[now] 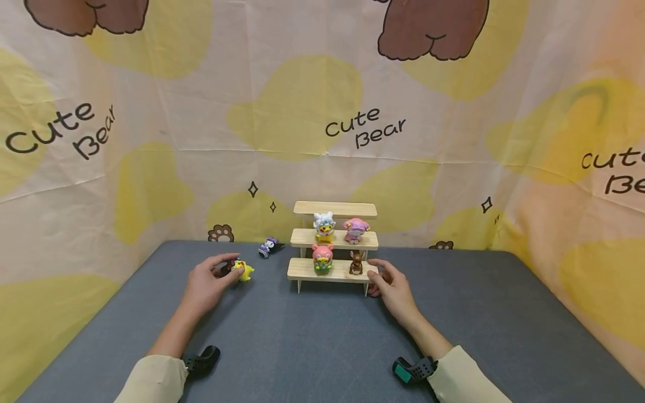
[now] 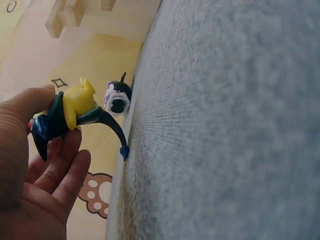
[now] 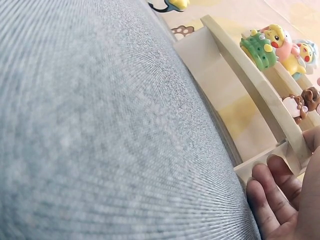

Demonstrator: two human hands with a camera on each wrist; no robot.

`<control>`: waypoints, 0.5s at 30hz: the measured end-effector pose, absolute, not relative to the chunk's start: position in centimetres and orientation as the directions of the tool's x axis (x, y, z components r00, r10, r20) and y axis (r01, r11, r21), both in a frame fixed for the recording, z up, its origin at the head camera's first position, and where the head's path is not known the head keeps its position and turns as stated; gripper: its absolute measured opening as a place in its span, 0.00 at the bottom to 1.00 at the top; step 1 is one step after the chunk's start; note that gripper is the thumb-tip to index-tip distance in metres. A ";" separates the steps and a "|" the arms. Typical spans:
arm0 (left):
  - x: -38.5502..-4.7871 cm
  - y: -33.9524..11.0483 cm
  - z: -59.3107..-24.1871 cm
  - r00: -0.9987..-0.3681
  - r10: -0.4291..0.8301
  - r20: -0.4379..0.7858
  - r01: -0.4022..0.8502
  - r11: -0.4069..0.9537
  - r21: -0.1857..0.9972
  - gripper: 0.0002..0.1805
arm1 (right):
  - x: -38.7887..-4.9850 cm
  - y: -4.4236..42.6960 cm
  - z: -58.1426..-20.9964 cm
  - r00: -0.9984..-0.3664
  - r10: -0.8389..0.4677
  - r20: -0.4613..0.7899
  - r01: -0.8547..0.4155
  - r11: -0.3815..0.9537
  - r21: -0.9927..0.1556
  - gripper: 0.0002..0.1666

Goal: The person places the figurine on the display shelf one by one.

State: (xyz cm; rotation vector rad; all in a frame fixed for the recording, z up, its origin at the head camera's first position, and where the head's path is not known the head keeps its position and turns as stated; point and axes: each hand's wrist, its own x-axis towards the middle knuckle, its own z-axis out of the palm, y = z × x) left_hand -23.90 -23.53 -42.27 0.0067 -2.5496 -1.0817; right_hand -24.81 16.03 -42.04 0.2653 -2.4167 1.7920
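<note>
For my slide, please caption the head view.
Left grip holds a yellow figurine; right grip holds a stepped shelf's lowest tier.

Yellow-and-black figurine [image 2: 82,101]; tan shelf [image 1: 302,269]; blue-grey tabletop [image 1: 302,347]; yellow-blotched cream backdrop [image 1: 201,129].

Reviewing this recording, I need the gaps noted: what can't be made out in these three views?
Head view: part of the small yellow-and-dark figurine, covered by the left hand pinching it.
Head view: facial details of the small purple-and-white figurine, too small.
Left wrist view: most of the pale wooden three-tier stand, cut off by the top edge.
Right wrist view: part of the right hand, cut off by the right edge.
</note>
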 end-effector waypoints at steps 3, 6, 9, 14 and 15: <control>-23.9 -23.2 -42.3 -0.930 -0.147 0.337 0.138 0.711 0.690 0.24 | -24.9 16.1 -42.1 -0.978 -0.067 0.198 -0.209 0.284 -0.936 0.19; -24.0 -22.9 -42.5 -0.931 -0.130 0.342 0.154 0.708 0.689 0.23 | -25.4 16.2 -42.7 -0.977 -0.069 0.201 -0.213 0.279 -0.936 0.20; -24.2 -22.6 -42.8 -0.938 -0.093 0.334 0.176 0.701 0.691 0.22 | -26.4 16.5 -44.0 -0.977 -0.066 0.202 -0.212 0.272 -0.938 0.20; -24.3 -22.1 -43.3 -0.946 0.016 0.323 0.242 0.696 0.676 0.22 | -27.6 16.8 -45.5 -0.976 -0.057 0.208 -0.216 0.273 -0.937 0.20; -24.4 -22.0 -43.4 -0.946 0.032 0.324 0.254 0.697 0.671 0.21 | -27.7 16.8 -45.6 -0.976 -0.057 0.210 -0.217 0.272 -0.938 0.20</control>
